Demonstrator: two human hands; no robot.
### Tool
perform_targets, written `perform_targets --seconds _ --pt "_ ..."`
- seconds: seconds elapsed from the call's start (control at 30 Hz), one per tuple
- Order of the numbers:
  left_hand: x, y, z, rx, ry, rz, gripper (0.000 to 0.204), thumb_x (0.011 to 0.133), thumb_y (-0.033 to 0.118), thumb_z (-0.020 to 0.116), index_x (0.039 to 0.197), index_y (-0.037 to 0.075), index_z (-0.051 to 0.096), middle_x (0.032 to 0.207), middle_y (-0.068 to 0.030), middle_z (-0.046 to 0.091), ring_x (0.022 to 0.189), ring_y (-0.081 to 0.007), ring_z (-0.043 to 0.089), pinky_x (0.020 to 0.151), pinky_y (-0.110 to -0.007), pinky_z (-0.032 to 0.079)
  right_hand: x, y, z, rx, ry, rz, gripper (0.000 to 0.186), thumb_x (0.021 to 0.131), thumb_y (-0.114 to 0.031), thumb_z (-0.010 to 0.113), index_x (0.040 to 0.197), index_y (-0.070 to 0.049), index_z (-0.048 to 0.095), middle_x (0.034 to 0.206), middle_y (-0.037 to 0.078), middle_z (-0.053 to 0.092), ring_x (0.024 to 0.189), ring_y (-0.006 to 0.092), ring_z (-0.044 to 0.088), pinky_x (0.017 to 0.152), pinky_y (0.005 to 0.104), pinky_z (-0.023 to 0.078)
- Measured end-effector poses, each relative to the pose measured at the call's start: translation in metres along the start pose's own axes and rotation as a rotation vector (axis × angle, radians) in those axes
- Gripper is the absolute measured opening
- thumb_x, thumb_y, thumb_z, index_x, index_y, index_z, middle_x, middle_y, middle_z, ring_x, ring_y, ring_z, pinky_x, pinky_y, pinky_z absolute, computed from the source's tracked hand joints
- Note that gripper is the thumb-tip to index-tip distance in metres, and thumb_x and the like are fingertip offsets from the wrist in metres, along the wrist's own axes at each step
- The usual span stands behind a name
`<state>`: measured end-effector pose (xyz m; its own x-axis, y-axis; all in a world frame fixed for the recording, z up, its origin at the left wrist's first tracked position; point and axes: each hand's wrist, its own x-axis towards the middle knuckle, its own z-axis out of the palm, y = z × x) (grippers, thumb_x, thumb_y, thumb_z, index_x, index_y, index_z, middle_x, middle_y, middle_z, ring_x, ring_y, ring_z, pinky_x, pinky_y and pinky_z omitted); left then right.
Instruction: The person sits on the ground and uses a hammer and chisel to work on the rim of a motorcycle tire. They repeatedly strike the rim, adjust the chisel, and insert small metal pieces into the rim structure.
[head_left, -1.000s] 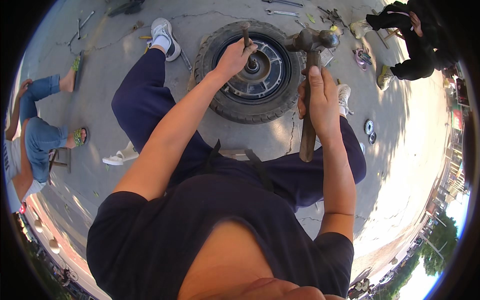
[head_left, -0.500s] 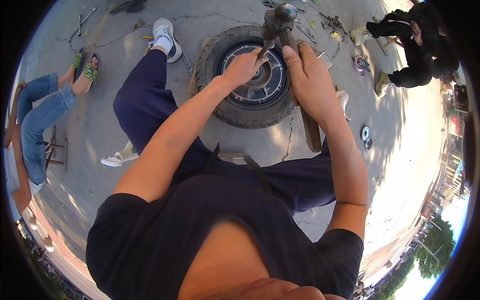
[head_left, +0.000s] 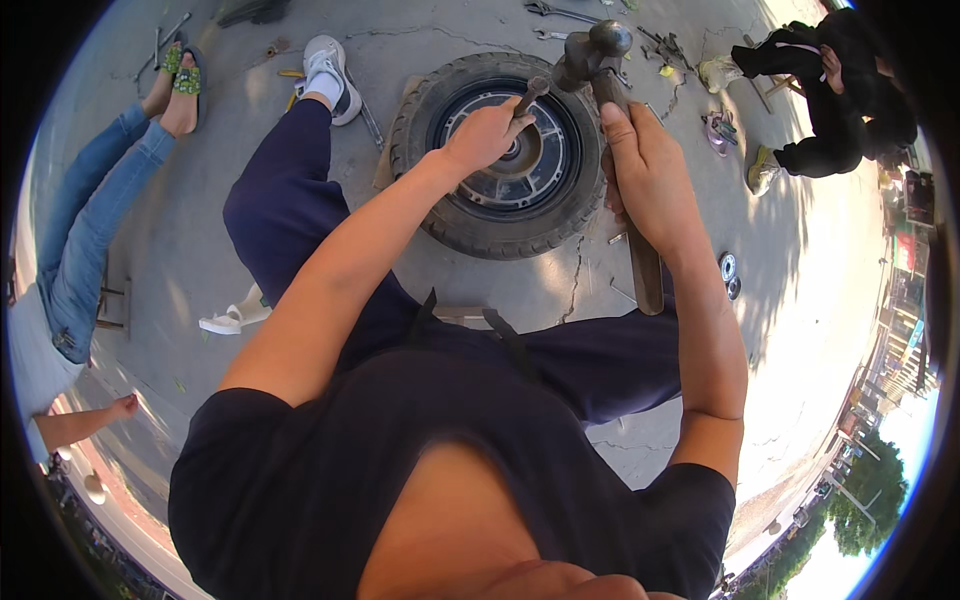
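Hammer now right of the punch it overlapped half a second ago | right hand clamped on hammer | left hand clamped on punch, over hub | tyre rings hub, near left shoe

A single fisheye view is taken from head height, aimed steeply down; the shirt is framed close, the wheel farther off.
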<state>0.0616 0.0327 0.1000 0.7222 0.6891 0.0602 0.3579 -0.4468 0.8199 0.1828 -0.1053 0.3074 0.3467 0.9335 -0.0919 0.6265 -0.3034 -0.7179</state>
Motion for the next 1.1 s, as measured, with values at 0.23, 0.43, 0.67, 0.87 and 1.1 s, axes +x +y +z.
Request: perform_targets --seconds 0.23,0.43,0.67,0.87,1.1 --pt "0.005 -0.016 -0.001 -0.131 0.071 0.092 0.026 0.103 0.024 0.053 0.106 -0.002 0.056 0.088 -0.0158 0.068 0.085 -0.0293 0.066 0.078 -0.038 0.049 -0.043 0.001 -0.007 0.531 0.09 0.145 0.042 0.106 -0.04 0.042 0.104 0.0 0.052 0.067 0.003 0.051 0.044 0.0099 0.047 0.041 0.0258 0.038" --pt "0.005 -0.002 -0.006 -0.298 0.116 0.156 0.022 0.105 0.022 0.049 0.104 0.001 0.056 0.093 -0.0099 0.069 0.087 -0.0215 0.065 0.08 -0.035 0.049 -0.062 0.035 0.001 0.595 0.108 0.241 0.042 0.106 -0.039 0.042 0.104 0.001 0.052 0.068 0.003 0.051 0.045 0.0097 0.047 0.04 0.0255 0.038" --pt "0.003 -0.003 0.003 -0.125 -0.051 0.173 0.024 0.104 0.023 0.051 0.105 0.0 0.057 0.091 -0.0133 0.068 0.088 -0.0253 0.065 0.082 -0.035 0.049 -0.062 0.046 0.013 0.578 0.08 0.258 0.036 0.105 -0.037 0.044 0.095 -0.002 0.05 0.065 0.003 0.05 0.044 0.0103 0.048 0.039 0.0262 0.039" --pt "0.0 -0.005 0.007 -0.145 -0.079 0.133 0.027 0.103 0.025 0.053 0.105 -0.001 0.058 0.094 -0.0148 0.07 0.091 -0.0273 0.067 0.082 -0.036 0.05 -0.054 0.042 0.015 0.565 0.042 0.224 0.036 0.105 -0.036 0.045 0.092 -0.002 0.049 0.063 0.003 0.05 0.043 0.0115 0.049 0.039 0.0273 0.039" --pt "-0.009 0.006 0.006 -0.071 -0.08 0.146 0.027 0.102 0.024 0.055 0.106 -0.002 0.059 0.094 -0.0149 0.069 0.09 -0.0278 0.067 0.081 -0.036 0.05 -0.048 0.023 0.014 0.459 -0.015 0.191 0.04 0.106 -0.04 0.043 0.105 -0.001 0.053 0.068 0.003 0.049 0.045 0.0091 0.046 0.04 0.0251 0.039"
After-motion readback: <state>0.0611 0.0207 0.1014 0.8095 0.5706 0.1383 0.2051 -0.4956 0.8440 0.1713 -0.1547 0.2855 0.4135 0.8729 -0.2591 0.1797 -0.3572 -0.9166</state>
